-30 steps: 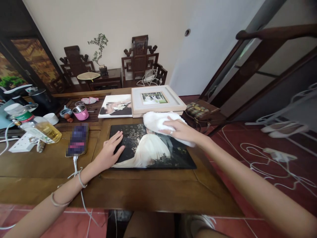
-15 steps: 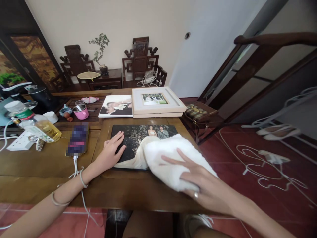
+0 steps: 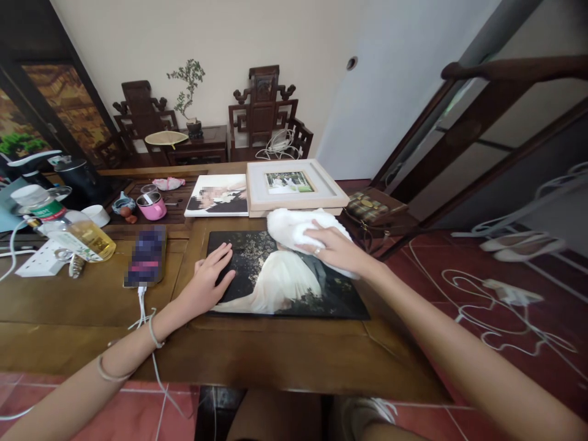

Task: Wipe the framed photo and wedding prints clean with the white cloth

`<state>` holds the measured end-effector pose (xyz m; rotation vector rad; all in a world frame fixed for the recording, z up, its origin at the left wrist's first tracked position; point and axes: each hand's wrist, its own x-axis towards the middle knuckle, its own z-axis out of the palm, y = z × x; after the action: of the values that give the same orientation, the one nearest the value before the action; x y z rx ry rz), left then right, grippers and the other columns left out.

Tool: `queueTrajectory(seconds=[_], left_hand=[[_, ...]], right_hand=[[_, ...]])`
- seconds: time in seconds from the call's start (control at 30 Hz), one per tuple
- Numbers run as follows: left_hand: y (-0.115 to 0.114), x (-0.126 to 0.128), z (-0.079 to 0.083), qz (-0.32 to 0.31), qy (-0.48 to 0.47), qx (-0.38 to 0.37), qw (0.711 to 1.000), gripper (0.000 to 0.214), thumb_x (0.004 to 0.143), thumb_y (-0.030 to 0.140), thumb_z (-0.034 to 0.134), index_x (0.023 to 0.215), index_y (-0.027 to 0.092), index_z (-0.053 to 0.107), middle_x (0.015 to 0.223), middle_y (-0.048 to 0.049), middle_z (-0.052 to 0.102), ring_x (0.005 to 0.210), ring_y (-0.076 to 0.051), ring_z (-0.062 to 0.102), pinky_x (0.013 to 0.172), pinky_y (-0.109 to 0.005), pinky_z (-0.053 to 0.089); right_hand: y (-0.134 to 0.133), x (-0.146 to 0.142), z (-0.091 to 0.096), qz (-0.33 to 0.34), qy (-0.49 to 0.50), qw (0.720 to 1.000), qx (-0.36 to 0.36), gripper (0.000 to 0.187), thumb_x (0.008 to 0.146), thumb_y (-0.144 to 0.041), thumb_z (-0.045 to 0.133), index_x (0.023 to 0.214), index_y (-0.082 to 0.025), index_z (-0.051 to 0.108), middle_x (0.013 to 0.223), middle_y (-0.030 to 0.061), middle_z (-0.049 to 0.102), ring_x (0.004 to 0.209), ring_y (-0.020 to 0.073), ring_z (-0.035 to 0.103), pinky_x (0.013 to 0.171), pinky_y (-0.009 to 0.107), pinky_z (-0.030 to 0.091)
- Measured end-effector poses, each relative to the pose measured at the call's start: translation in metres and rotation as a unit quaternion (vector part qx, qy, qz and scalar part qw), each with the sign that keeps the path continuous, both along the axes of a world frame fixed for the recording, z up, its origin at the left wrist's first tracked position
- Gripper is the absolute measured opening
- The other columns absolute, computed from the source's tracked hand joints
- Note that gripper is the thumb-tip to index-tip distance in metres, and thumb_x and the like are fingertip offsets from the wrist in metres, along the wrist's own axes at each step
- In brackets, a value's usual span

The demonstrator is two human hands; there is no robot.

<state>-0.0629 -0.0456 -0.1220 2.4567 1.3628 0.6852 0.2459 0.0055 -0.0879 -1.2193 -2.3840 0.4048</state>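
A large glossy photo panel (image 3: 280,288) lies flat on the wooden table (image 3: 257,361) in front of me. My left hand (image 3: 209,282) rests flat on its left edge, fingers spread. My right hand (image 3: 335,248) presses a white cloth (image 3: 294,226) onto the panel's far right corner, fingers curled over the cloth. A ring shows on one finger.
Behind the panel lie a smaller photo print (image 3: 218,196) and a white framed picture (image 3: 294,187). A phone (image 3: 144,256) with a cable, an oil bottle (image 3: 76,236), a power strip (image 3: 41,260) and a pink pot (image 3: 152,207) sit to the left. A handbag (image 3: 374,208) stands at the right edge. Cables cross the red floor.
My right hand swept the cloth from the panel's far corner down to its near right edge, then back up to the far corner. My left hand stayed put.
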Motion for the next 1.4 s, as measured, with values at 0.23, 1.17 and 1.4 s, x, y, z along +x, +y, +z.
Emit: queueTrajectory(seconds=[0.23,1.17,1.4], left_hand=[[0.001,0.000,-0.002,0.005,-0.001,-0.003,1.000,0.044,0.095,0.030,0.041,0.137,0.017,0.043,0.147,-0.0139,0.039,0.140,-0.023,0.031,0.109,-0.049,0.031],[0.000,0.002,0.001,0.022,0.019,-0.022,0.999,0.045,0.095,0.030,0.040,0.138,0.016,0.040,0.150,-0.0149,0.035,0.141,-0.024,0.028,0.109,-0.048,0.030],[-0.003,0.002,0.001,0.025,0.022,-0.034,0.999,0.044,0.097,0.029,0.034,0.140,0.019,0.037,0.151,-0.0140,0.033,0.141,-0.024,0.026,0.108,-0.048,0.030]], right_hand=[[-0.045,-0.008,0.001,0.049,-0.040,0.997,0.033,0.017,0.085,-0.020,0.043,0.074,-0.022,0.055,0.112,0.0101,0.068,0.119,0.0317,0.055,0.108,0.057,0.027],[-0.047,-0.034,0.000,0.080,-0.070,0.993,0.056,0.017,0.081,-0.013,0.045,0.080,-0.018,0.061,0.125,0.0174,0.061,0.129,0.0323,0.044,0.110,0.059,0.021],[-0.121,-0.034,0.013,0.237,-0.083,0.968,0.001,0.020,0.072,-0.008,0.048,0.076,-0.021,0.062,0.134,0.0127,0.055,0.136,0.0257,0.034,0.114,0.056,0.016]])
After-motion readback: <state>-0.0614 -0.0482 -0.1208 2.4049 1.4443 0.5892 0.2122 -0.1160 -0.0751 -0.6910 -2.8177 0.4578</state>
